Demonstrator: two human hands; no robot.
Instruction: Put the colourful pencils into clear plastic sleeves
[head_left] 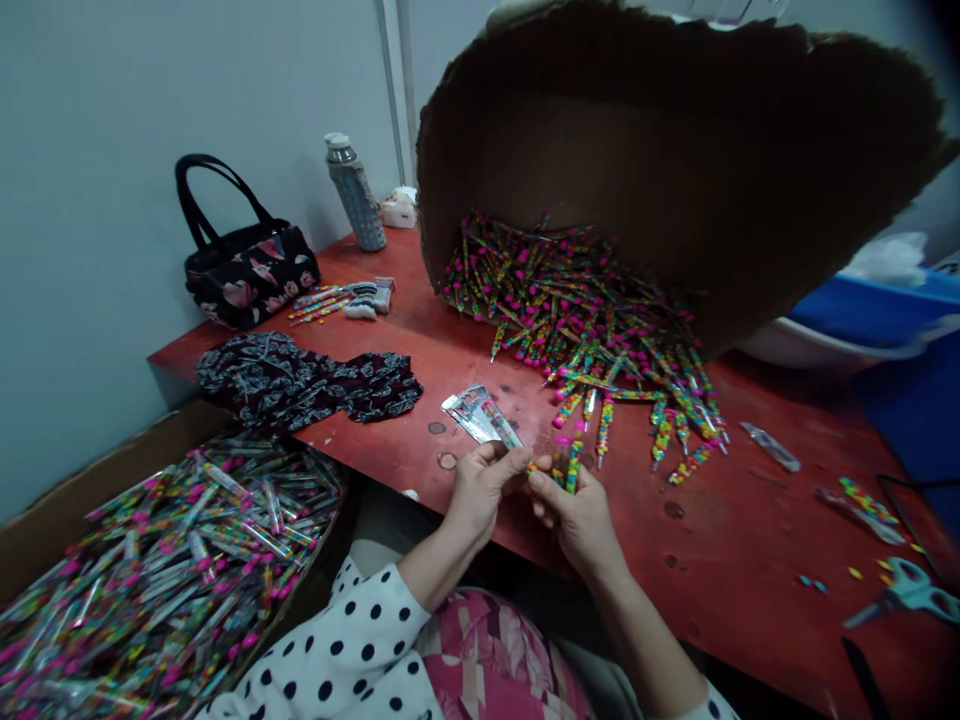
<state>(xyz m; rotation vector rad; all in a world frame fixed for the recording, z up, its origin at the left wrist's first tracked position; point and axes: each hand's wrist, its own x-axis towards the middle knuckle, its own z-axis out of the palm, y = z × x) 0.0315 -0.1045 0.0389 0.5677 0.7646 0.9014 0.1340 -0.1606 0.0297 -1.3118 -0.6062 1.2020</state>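
Action right over the red table [637, 570]'s near edge!
Left hand [478, 492] pinches a wrapped stick [501, 422], long axis slanting up-left, near end masked; right hand [576, 515] clasps colourful sticks [574, 466] pointing away from the body, lower ends hidden.

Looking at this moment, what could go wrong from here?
Colourful tubes spread from the big box onto the table, so more might slide towards the right hand. The dark cloth lies at the table's edge beside the lower box and could slip in. Small loose pieces near the scissors might roll away if knocked.
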